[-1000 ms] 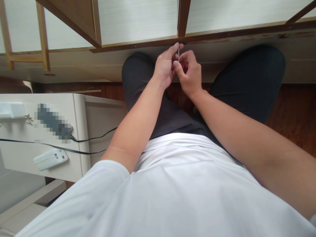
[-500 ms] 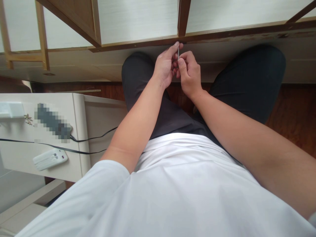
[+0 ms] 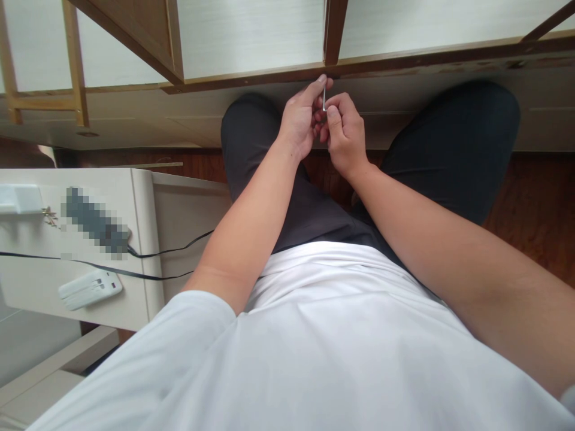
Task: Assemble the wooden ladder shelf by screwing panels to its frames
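Observation:
A thin metal pin, like a small hex key or nail, stands upright between my two hands just under the wooden frame rail. My left hand pinches its top end with forefinger and thumb. My right hand grips its lower part with thumb and curled fingers. Both hands are held above my knees in dark trousers; the pin's lower end is hidden in my fingers.
A wooden frame with white panels runs across the top. At the left, a cream cabinet top carries a white power bank, a black cable, a blurred dark object and a white box. Reddish wood floor lies at right.
My right thumb has shifted up along the pin toward its upper part. My left hand and the pin have stayed almost still.

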A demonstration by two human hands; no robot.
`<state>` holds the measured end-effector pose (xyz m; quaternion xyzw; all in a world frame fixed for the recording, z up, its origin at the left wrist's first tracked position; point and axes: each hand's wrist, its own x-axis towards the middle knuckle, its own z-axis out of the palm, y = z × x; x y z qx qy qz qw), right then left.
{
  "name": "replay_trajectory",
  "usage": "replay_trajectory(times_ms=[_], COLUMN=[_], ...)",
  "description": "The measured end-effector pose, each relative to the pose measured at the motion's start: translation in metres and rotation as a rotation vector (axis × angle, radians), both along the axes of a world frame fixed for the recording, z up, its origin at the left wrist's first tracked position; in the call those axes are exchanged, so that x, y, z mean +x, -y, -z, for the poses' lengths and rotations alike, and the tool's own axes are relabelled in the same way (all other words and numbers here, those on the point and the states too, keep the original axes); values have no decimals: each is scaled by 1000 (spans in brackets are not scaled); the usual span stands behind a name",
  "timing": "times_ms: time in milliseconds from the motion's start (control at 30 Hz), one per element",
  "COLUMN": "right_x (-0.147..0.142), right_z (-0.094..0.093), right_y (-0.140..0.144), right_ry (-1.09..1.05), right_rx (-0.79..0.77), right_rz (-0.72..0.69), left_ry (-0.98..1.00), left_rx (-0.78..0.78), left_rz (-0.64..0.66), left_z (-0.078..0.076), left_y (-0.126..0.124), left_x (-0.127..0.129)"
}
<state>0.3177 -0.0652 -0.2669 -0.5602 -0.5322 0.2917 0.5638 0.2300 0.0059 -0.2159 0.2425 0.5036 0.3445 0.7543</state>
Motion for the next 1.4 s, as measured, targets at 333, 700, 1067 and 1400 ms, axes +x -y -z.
replay_trajectory(times_ms=[333, 700, 1067, 1400], right_x=[0, 1, 0, -1], right_z=[0, 4, 8, 2], right_y=[-1, -2, -3, -1], right_ry=[8, -57, -41, -15], right_rx=[-1, -14, -14, -83], right_rz=[7, -1, 17, 21], left_ry=[22, 54, -49, 22], left_rx=[39, 94, 36, 96], left_rz=[19, 40, -1, -2], left_z=[2, 1, 2, -2], left_y=[-1, -1, 1, 3], left_x=[0, -1, -1, -1])
